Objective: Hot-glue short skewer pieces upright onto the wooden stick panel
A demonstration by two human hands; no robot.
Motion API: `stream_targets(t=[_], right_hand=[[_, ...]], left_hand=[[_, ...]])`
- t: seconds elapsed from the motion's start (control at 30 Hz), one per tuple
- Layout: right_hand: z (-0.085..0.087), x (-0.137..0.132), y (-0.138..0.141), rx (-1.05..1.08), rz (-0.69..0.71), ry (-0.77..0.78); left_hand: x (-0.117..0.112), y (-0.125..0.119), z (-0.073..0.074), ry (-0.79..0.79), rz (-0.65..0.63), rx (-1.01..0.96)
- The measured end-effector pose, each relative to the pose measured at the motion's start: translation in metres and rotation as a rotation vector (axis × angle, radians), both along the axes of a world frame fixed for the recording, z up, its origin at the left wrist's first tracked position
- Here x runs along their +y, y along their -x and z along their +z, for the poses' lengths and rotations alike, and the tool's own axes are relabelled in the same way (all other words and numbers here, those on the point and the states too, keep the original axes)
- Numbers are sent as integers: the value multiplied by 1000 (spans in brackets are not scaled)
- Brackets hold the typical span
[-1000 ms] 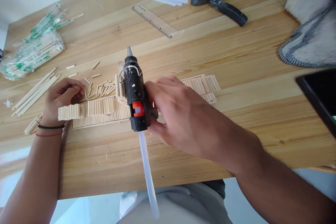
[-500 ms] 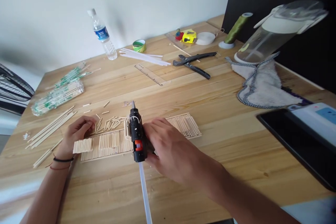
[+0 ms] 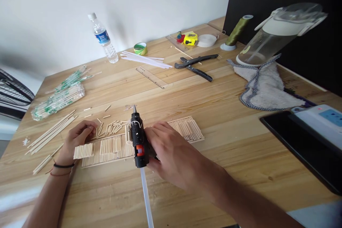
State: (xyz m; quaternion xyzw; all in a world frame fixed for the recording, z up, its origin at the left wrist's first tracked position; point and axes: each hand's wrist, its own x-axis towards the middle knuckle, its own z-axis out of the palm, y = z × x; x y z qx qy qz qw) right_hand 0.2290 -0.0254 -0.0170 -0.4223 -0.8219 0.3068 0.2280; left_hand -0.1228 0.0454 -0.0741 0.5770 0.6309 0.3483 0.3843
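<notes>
My right hand [image 3: 173,146] is wrapped around the handle of a black hot glue gun [image 3: 138,133], whose nozzle points away from me. A clear glue stick [image 3: 146,196] sticks out of its back end. Beneath the gun lies a long panel of short wooden sticks [image 3: 125,149], its middle hidden by the gun and my hand. Smaller stick pieces rest on top of it, one at the left end [image 3: 83,151]. My left hand [image 3: 80,135] rests by the panel's far left edge, fingers curled in beside loose cut sticks [image 3: 114,127]; whatever its fingertips hold is hidden.
Long sticks [image 3: 50,133] and plastic-wrapped stick bundles [image 3: 61,98] lie at left. Farther back are a water bottle [image 3: 104,39], tape roll [image 3: 140,48], ruler [image 3: 151,77], black cutters [image 3: 193,66] and yellow tape measure [image 3: 190,38]. A cloth [image 3: 263,87], tumbler [image 3: 272,39] and tablet [image 3: 296,142] are at right.
The view has shifted slightly. Both hands and the glue gun keep nearly the same place over the stick panel.
</notes>
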Motion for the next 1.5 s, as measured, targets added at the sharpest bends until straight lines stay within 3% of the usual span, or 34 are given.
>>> stream_targets(t=[0.43,0.87,1.5], right_hand=[[-6,1,2,-12,1,-21],[-6,1,2,-11,3,-15],[-8,0,1,3,-8,-50]], left_hand=[[2,6,-8,23,29,-44],[-2,-12,9,54,75,-29],[-3,-9,6,30,33,-21]])
